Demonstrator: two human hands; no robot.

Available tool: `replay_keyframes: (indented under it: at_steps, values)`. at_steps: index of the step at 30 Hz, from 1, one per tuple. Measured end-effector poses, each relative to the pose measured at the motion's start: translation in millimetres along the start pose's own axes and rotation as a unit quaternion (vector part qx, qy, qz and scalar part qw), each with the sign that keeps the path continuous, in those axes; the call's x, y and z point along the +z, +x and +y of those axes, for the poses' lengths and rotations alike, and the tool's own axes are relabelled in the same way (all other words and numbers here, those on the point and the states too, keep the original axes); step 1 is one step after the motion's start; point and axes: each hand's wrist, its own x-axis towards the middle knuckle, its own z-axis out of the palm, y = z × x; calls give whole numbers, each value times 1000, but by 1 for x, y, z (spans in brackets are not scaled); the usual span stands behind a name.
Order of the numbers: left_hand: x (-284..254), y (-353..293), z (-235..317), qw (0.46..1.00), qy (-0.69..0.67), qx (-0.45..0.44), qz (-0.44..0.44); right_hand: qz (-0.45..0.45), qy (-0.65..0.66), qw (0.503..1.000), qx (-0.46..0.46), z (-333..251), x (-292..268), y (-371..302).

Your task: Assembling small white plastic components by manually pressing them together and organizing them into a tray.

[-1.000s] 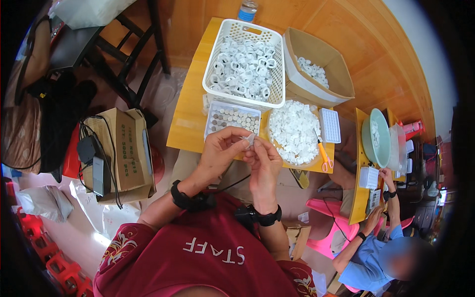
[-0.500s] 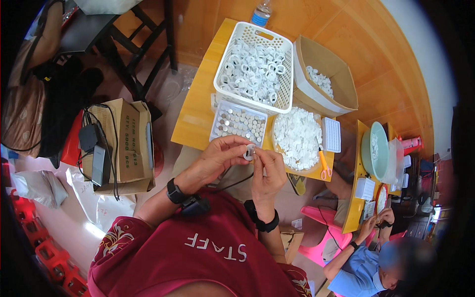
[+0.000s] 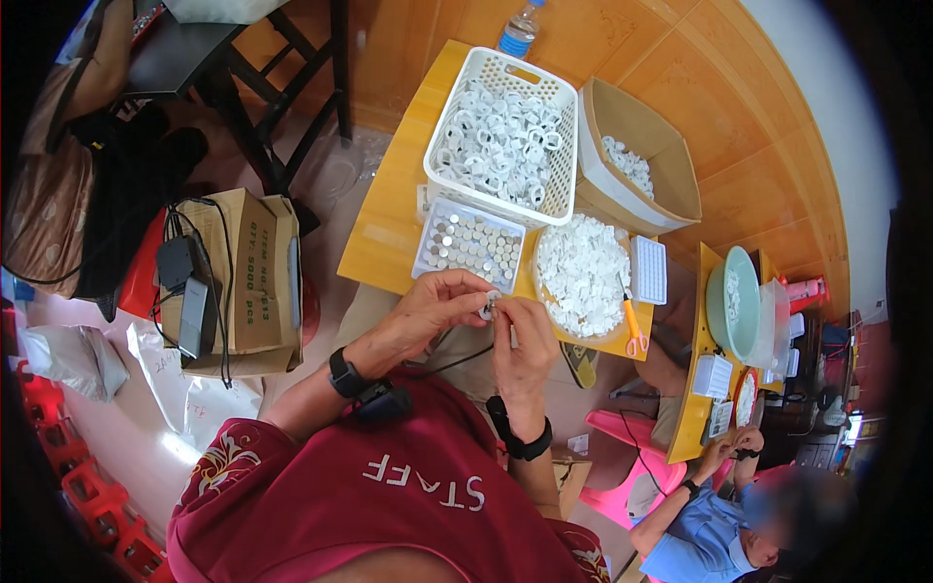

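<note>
Between my two hands is a small white plastic ring-like part [image 3: 489, 304], mostly covered by fingertips. My left hand [image 3: 442, 309] pinches it from the left with thumb and forefinger. From the right, the fingertips of my right hand [image 3: 526, 348] press against the same part. Just beyond the hands, a white tray [image 3: 421, 255] holds many round silver discs that look like button cells. Behind it stands a white perforated basket [image 3: 565, 146] full of similar white ring-like parts. A round shallow container [image 3: 540, 291] heaped with small white pieces sits to the right.
Orange-handled scissors [image 3: 634, 328] lie on that heap, beside a white gridded tray [image 3: 649, 270]. A cardboard box [image 3: 671, 146] with white parts and a water bottle [image 3: 518, 29] stand at the back. At right a co-worker [image 3: 700, 530] sits by another yellow table [image 3: 685, 428].
The white part has turned between my fingertips, and my right fingers have closed further over it. Both hands stay in nearly the same place.
</note>
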Motion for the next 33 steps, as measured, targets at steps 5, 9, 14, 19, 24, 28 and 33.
replay_keyframes:
  at_steps: [5,9,14,19,24,28,33]
  values:
    - [0,-1,0,1000,6,1,7,-21,-30,999,-18,-2,0,0]
    - [2,-1,1,1000,-5,0,11,10,-65,997,-45,2,6,-5]
    - [-1,-1,-1,1000,-5,1,3,4,-72,996,-49,1,7,-7]
    - [-3,-1,-2,1000,-6,-2,-6,7,-70,996,-49,0,9,-7]
    - [0,-1,-1,1000,17,20,16,6,-63,995,-78,0,8,-6]
    - [-4,-1,-3,999,44,28,14,-21,-56,994,-86,1,8,-5]
    - [-1,-2,3,999,20,10,28,-17,-55,996,-71,-1,8,-6]
